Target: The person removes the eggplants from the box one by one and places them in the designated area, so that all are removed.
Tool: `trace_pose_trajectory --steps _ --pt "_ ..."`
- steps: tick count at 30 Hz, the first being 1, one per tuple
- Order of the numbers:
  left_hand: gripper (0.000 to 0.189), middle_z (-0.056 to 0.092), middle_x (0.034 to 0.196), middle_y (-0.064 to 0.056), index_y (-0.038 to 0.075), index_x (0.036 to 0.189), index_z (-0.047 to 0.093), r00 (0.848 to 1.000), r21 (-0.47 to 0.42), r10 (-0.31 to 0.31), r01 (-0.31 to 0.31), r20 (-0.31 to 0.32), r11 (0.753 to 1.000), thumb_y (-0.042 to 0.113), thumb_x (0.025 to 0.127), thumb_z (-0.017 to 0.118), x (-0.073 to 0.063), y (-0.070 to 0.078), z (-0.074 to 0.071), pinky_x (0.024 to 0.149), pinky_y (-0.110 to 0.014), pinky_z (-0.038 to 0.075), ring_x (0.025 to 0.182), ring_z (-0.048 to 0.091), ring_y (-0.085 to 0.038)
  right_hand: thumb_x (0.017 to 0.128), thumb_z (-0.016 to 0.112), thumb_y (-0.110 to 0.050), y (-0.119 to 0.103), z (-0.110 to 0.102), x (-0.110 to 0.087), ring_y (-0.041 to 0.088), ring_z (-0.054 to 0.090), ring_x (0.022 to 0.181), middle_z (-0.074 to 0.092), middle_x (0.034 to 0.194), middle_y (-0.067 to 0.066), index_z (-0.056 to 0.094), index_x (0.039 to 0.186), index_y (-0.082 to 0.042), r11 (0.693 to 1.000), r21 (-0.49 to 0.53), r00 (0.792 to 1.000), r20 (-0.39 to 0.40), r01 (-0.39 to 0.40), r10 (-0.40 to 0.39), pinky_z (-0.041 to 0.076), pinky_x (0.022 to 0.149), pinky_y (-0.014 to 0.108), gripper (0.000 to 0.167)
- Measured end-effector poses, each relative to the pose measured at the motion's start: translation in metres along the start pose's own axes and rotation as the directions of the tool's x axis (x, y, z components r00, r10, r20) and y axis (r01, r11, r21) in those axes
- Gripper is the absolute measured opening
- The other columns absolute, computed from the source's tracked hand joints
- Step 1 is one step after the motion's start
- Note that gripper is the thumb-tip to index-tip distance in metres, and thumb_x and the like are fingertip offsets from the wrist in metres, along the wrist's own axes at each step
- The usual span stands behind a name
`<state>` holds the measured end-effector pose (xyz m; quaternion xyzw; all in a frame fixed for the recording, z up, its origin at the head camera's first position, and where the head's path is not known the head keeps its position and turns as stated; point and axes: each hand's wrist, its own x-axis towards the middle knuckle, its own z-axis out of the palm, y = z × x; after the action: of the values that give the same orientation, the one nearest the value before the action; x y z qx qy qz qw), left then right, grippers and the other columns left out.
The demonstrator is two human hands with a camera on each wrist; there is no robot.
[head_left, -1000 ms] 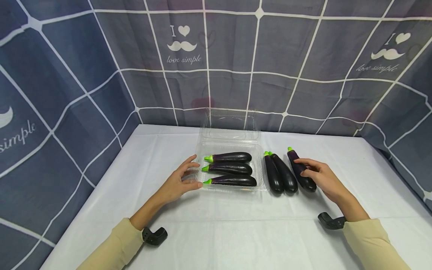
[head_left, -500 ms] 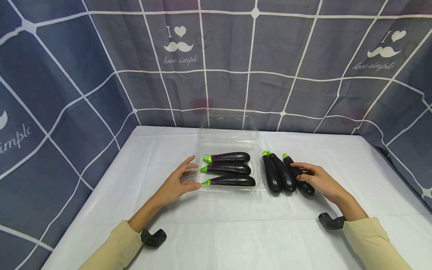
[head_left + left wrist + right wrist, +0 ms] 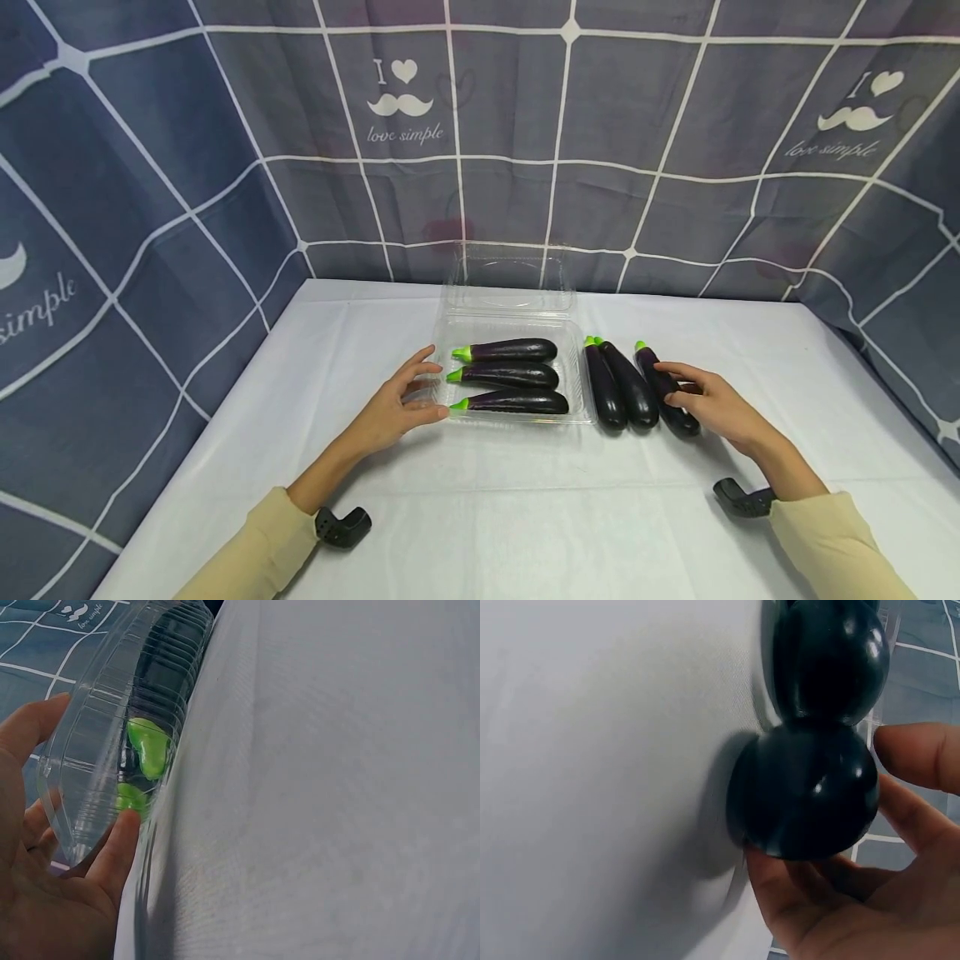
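One checked curtain (image 3: 510,200), 9 round to 3 o'clock. White-covered bench (image 3: 480,517) in front. Two beige sleeves (image 3: 255,546), 7 and 5 o'clock. Clear container (image 3: 573,367) mid-bench, hinged lid (image 3: 510,275) up at 12. Left hand (image 3: 393,408) at container's 9 o'clock end, touching it, fingers apart. Right hand (image 3: 712,404) out past container's 3 o'clock side, fingers curved round the outermost eggplant (image 3: 681,422), which lies on bench. Two eggplants (image 3: 628,385) side by side between that one and container. Three inner eggplants (image 3: 512,374) lying across container. Black wrist devices (image 3: 343,527), 7 and 5 o'clock. Green stems (image 3: 454,376): inside ones at 9, bench ones toward 11.
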<state>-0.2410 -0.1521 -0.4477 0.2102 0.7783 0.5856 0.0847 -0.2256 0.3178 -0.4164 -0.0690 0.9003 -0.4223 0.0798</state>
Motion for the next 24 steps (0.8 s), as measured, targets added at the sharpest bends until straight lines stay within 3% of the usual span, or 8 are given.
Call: trace_pose_trajectory --steps 3,8,16,24 --pt "0.059 0.014 0.164 0.001 0.003 0.138 0.049 1.0 0.001 -0.001 0.001 0.001 1.0 0.018 0.088 0.077 0.0 -0.001 0.0 0.103 -0.047 0.044 0.138 0.035 -0.039 0.094 0.061 -0.008 0.0 0.0 -0.003 0.038 0.046 0.118 0.047 0.133 0.03 0.045 0.144 0.002 1.0 -0.024 1.0 -0.025 -0.01 0.009 0.044 0.084 0.036 0.053" --pt "0.059 0.014 0.164 0.002 0.004 0.138 0.05 1.0 0.002 -0.003 0.003 -0.001 1.0 0.019 0.088 0.077 0.001 -0.001 0.0 0.104 -0.048 0.044 0.138 0.035 -0.039 0.093 0.064 -0.009 0.002 -0.001 -0.005 0.028 0.044 0.103 0.051 0.122 0.025 0.049 0.14 0.003 1.0 -0.022 0.999 -0.049 -0.022 0.021 0.043 0.074 0.026 0.051" --pt "0.058 0.014 0.164 0.0 0.003 0.137 0.049 1.0 0.002 -0.002 0.002 0.001 1.0 0.018 0.088 0.077 0.001 0.0 0.0 0.103 -0.047 0.045 0.137 0.035 -0.04 0.096 0.065 -0.016 0.002 -0.001 0.002 0.035 0.046 0.116 0.048 0.133 0.032 0.049 0.14 0.004 1.0 0.0 0.998 -0.065 -0.02 0.02 0.043 0.08 0.024 0.051" --pt "0.059 0.013 0.164 0.001 0.002 0.138 0.048 1.0 -0.025 -0.004 0.004 0.007 1.0 0.016 0.088 0.077 0.001 -0.001 0.0 0.103 -0.045 0.045 0.137 0.036 -0.039 0.097 0.064 -0.018 0.001 0.002 0.006 0.043 0.044 0.123 0.044 0.137 0.035 0.047 0.141 0.005 1.0 0.024 0.998 -0.055 -0.018 0.02 0.043 0.092 0.047 0.052"
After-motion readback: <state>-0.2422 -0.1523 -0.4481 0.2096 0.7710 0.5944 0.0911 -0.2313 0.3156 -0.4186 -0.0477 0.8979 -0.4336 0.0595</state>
